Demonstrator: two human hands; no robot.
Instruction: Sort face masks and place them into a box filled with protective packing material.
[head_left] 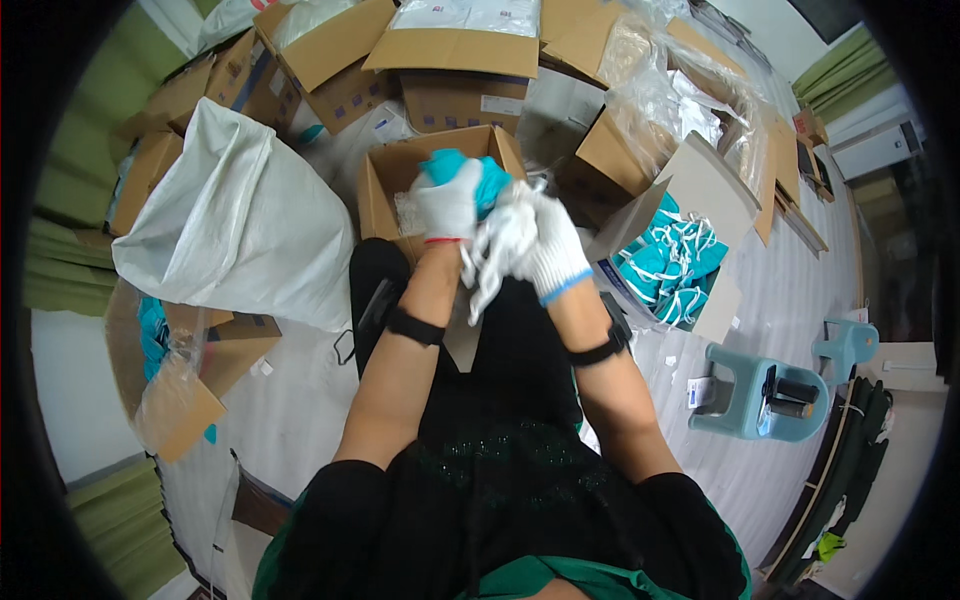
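Note:
My left hand, in a white knit glove with a red cuff, is closed on a bundle of teal cloth over the open cardboard box between my knees. Beside it my right hand, gloved in white with a blue cuff, grips a bunched white cloth that hangs down in loose strips. The two hands are close together, and their fingertips are partly hidden by the cloth. Some clear plastic wrap shows inside the box.
A grey-white carton at my right holds several teal cloth bundles with white ties. Left of me slumps a large white woven sack. Opened cartons line the far side. Two pale blue stools stand at the right.

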